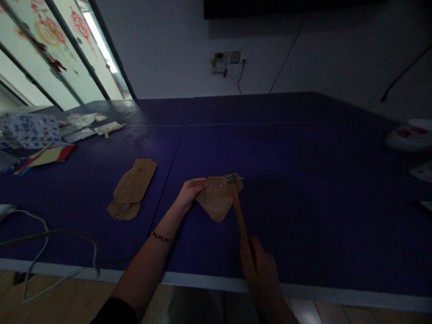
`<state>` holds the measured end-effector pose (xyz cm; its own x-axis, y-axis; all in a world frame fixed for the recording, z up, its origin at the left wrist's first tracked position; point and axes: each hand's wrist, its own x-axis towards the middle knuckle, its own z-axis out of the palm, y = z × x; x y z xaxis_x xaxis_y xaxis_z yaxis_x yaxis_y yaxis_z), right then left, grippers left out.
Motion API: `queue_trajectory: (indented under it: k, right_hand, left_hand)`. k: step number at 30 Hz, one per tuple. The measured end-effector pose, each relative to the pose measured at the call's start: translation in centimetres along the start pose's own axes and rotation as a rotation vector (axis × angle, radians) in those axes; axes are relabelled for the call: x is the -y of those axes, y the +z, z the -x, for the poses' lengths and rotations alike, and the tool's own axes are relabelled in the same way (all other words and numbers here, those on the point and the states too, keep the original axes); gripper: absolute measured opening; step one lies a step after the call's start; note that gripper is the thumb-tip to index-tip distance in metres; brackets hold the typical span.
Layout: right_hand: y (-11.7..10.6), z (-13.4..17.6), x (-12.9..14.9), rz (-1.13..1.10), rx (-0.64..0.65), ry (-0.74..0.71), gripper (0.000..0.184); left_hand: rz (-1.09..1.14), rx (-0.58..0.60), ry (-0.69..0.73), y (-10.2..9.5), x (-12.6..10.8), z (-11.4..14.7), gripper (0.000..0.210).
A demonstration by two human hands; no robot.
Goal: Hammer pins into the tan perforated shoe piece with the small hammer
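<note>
My left hand (188, 193) pinches the left edge of a flat brown piece (218, 195) dotted with small holes and shiny specks; its lower end tapers to a rounded point. In my right hand (258, 263) is the wooden handle of a hammer (239, 209). The metal hammer head is at the upper right of the brown piece; whether it touches cannot be made out. Off to the left lie more brown perforated pieces (135, 186), overlapping in a small stack on the blue table (286, 202).
White and grey cables (47, 231) loop over the table's front left edge. Patterned packaging (30, 128), papers (84, 128) and a yellow-red sheet (50, 155) lie at the far left. A white object (410, 137) stands at the right edge. Wall sockets (232, 57) sit behind.
</note>
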<state>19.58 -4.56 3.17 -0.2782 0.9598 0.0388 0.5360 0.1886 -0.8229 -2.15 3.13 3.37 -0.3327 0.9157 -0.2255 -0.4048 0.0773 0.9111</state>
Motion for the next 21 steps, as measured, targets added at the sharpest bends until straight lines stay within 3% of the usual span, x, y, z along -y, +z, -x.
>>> queue_trajectory:
  k: [5, 12, 21]
  right_hand:
    - [-2.9, -0.8, -1.2, 0.129, -0.083, 0.168, 0.034]
    - [-4.9, -1.1, -4.0, 0.305, -0.13, 0.314, 0.031]
    - [-5.9, -1.2, -5.6, 0.394, -0.081, 0.398, 0.035]
  left_hand:
    - [-0.015, 0.093, -0.051, -0.5, 0.3, -0.4, 0.036]
    - [-0.032, 0.163, -0.114, -0.9, 0.5, -0.6, 0.034]
    - [-0.089, 0.08, -0.118, -1.4, 0.8, -1.0, 0.038]
